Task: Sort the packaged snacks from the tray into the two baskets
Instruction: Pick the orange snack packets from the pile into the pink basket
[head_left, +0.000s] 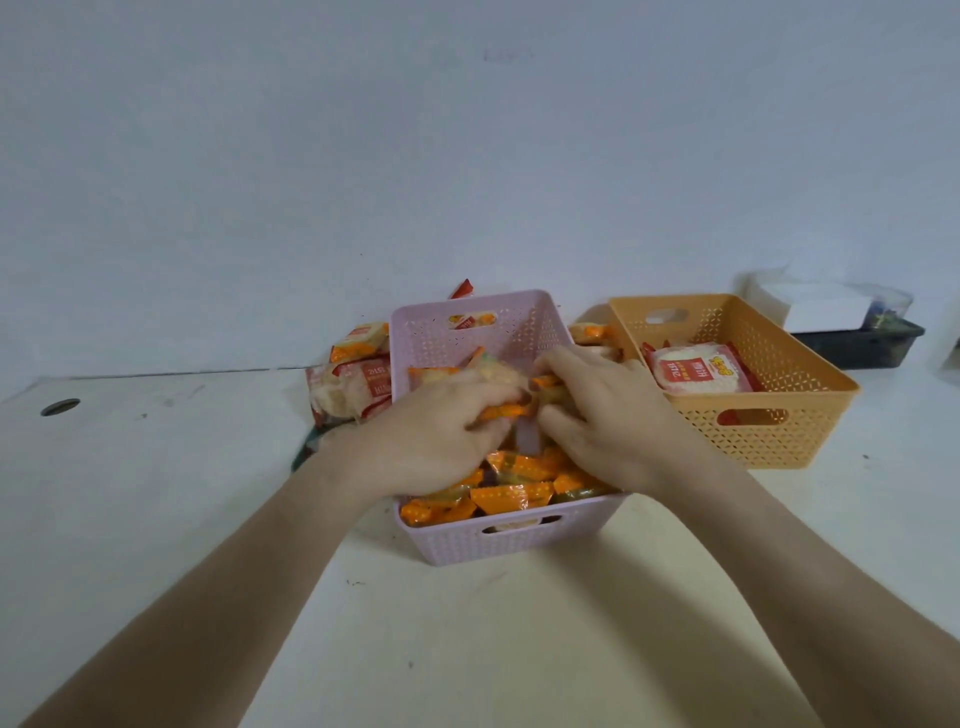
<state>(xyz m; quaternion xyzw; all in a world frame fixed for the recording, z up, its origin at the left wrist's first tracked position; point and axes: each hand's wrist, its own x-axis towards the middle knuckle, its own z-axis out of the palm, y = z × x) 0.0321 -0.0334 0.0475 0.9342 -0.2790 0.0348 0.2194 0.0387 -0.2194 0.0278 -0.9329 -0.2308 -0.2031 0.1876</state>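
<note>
Presently, head view. At table centre: lilac perforated plastic basket (498, 543), long axis running from wearer toward wall, short handled end facing wearer. Near half heaped with small orange-wrapped snack packets (511, 496), lying at mixed angles. Left hand (431, 441) above basket's left wall, fingers clenched round several such packets plus a pale one; exact count not discernible. Right hand (613, 415) just beside it over basket middle, fingers curled onto more orange-wrapped packets. Basket's middle masked by both hands.

To right, close but apart: orange perforated plastic basket (779, 436), long axis angled from far left to near right, handled end toward wearer. Inside, lying flat: red-and-white square snack packet (698, 374), print inverted as seen from wearer's side.

Behind and left of lilac basket: dark tray (301, 452), mostly hidden, bearing pile of red-and-white and orange packets (353, 384). Further packets visible in gap between the two baskets.

Far right rear: black tray (857, 345) holding white box (826, 312).

Surface: white table (467, 649), round cable hole (60, 407) at left. Backdrop: plain pale wall (467, 156).
</note>
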